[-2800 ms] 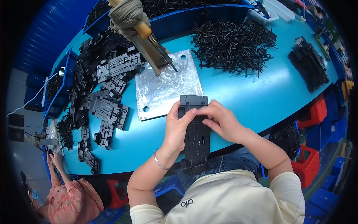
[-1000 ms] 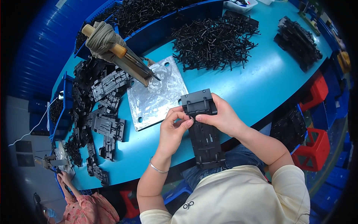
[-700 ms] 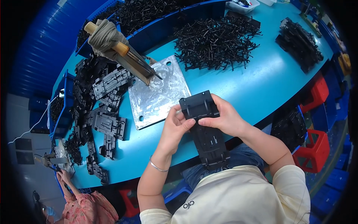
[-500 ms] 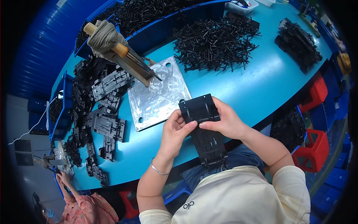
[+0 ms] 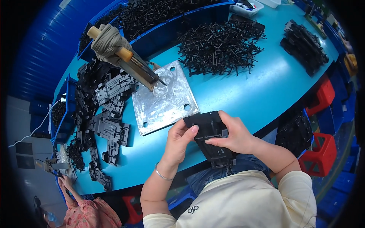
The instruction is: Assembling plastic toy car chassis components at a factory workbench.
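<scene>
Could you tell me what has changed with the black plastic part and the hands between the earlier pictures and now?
The black plastic part has been lifted off the table edge and tilted, its wide end turned toward the left hand. Both hands kept hold; the right hand now pinches its side. The metal plate, the wrapped tool and the heaps of black parts stayed put.

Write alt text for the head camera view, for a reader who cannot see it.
A person's left hand and right hand hold a flat black plastic part above the near edge of a blue workbench. On the bench lie a metal plate, a cloth-wrapped tool and heaps of black parts.
</scene>
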{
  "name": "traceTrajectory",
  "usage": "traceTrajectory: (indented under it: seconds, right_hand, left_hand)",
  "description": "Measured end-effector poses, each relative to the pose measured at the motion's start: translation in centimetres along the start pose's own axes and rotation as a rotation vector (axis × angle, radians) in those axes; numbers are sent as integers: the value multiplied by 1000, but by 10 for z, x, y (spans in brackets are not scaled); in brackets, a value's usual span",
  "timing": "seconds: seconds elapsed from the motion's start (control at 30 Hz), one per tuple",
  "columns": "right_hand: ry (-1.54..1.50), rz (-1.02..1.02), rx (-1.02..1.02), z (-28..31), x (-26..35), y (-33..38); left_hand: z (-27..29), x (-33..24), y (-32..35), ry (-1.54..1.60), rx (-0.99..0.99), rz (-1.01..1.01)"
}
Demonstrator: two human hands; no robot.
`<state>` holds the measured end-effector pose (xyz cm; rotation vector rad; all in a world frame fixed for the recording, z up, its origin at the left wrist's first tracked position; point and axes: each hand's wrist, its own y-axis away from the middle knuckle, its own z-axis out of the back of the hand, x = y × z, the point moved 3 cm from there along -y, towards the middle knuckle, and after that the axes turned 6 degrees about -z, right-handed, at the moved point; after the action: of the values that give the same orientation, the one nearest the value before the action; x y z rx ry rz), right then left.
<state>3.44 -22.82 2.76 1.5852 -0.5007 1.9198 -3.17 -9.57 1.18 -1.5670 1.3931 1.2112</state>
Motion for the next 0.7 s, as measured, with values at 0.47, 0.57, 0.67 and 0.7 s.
traceTrajectory:
  seconds: [0.47, 0.57, 0.67, 0.7]
  right_hand:
    - [-55, 4, 8, 3, 3, -2]
    - [-48, -9, 8, 3, 4, -1]
    - [-55, -10, 8, 2, 2, -1]
    - [-58, -4, 5, 1, 1, -2]
  left_hand:
    - [3, -1, 2, 108, 67, -17]
    - [-2, -4, 1, 39, 97, -88]
    - [-5, -4, 1, -8, 59, -98]
    - [-5, -4, 1, -13, 32, -81]
